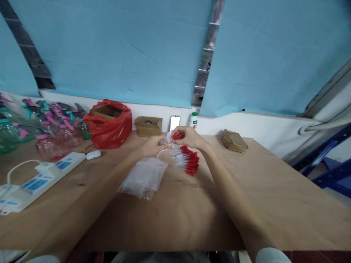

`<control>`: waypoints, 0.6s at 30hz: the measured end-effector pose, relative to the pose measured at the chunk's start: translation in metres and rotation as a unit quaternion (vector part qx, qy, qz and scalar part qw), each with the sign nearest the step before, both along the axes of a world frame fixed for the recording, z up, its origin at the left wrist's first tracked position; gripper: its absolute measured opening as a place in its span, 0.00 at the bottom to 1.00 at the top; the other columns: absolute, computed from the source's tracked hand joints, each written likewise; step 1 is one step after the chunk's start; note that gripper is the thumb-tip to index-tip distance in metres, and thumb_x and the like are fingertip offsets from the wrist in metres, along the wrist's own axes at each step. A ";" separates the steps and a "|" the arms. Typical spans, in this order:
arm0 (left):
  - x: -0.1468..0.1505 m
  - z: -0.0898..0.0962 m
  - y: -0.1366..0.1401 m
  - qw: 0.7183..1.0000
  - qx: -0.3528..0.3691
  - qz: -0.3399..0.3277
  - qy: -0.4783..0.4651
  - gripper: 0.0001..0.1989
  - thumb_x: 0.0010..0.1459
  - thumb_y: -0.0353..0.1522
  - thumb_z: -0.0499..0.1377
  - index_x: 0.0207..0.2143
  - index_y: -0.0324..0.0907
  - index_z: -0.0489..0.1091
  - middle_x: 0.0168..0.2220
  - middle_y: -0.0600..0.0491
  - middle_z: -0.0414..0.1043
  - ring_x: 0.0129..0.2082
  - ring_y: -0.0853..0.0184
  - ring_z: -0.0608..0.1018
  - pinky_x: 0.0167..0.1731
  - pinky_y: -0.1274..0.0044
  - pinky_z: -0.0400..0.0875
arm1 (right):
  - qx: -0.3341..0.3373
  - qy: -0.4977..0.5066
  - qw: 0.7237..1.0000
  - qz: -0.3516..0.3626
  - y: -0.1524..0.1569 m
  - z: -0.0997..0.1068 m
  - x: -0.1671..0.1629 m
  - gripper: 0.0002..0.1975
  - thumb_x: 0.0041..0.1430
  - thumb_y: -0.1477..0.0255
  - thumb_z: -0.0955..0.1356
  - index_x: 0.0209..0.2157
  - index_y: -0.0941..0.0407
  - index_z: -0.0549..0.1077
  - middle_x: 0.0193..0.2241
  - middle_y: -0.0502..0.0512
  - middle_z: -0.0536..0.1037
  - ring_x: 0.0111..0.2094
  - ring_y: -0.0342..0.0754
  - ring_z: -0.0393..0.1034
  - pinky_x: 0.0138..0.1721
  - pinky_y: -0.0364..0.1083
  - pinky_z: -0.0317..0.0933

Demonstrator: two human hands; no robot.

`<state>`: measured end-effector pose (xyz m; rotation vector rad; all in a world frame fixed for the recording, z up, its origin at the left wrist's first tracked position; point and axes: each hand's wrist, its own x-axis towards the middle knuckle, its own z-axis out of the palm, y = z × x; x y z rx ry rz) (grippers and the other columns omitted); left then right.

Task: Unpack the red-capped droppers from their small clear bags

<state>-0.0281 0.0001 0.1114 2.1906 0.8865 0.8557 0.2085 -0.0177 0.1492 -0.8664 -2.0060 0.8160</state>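
Observation:
Above the middle of the table, my left hand (150,147) pinches a small clear plastic bag (166,140). My right hand (189,136) is closed on a few thin red-handled tools (177,136) at the bag's mouth; how far they reach inside is hard to make out. Just below my right hand lies a pile of similar red-handled tools (192,162), their slim pale shafts pointing left. A stack of flat clear zip bags (145,177) rests on the table below my left hand.
A white power strip (41,182), a white earbud case (93,155) and several spray bottles (49,144) occupy the left side. Along the back stand a red plastic bag (112,128), a cardboard box (148,128), a phone (174,122) and a white bottle (193,119). A brown packet (234,141) lies right.

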 end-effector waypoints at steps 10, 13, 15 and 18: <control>0.003 -0.007 0.005 0.995 -0.071 -0.051 -0.054 0.23 0.55 0.48 0.68 0.44 0.38 0.80 0.38 0.52 0.80 0.35 0.64 0.77 0.36 0.76 0.68 | 0.027 -0.020 0.999 0.002 0.001 -0.001 0.000 0.13 0.50 0.77 0.74 0.40 0.59 0.79 0.36 0.54 0.83 0.37 0.46 0.76 0.41 0.45 0.68; 0.005 -0.008 0.004 0.993 -0.086 -0.055 -0.057 0.24 0.54 0.48 0.69 0.44 0.38 0.80 0.37 0.51 0.80 0.35 0.64 0.77 0.36 0.76 0.68 | 0.022 -0.017 0.999 0.017 0.001 -0.001 0.001 0.14 0.50 0.76 0.75 0.41 0.59 0.79 0.37 0.54 0.83 0.37 0.45 0.76 0.41 0.45 0.68; 0.005 -0.010 0.004 0.993 -0.089 -0.056 -0.048 0.24 0.54 0.48 0.69 0.44 0.38 0.80 0.36 0.52 0.80 0.34 0.64 0.77 0.35 0.76 0.68 | 0.022 -0.021 0.999 0.024 0.002 -0.001 0.002 0.13 0.50 0.75 0.75 0.40 0.59 0.79 0.36 0.53 0.82 0.36 0.45 0.75 0.39 0.44 0.68; 0.003 -0.012 0.006 0.994 -0.087 -0.049 -0.037 0.22 0.53 0.47 0.70 0.43 0.39 0.79 0.36 0.52 0.80 0.34 0.63 0.78 0.35 0.75 0.69 | 0.020 -0.021 0.999 0.024 0.004 0.001 0.009 0.13 0.50 0.74 0.75 0.40 0.59 0.80 0.35 0.53 0.82 0.34 0.44 0.75 0.38 0.44 0.68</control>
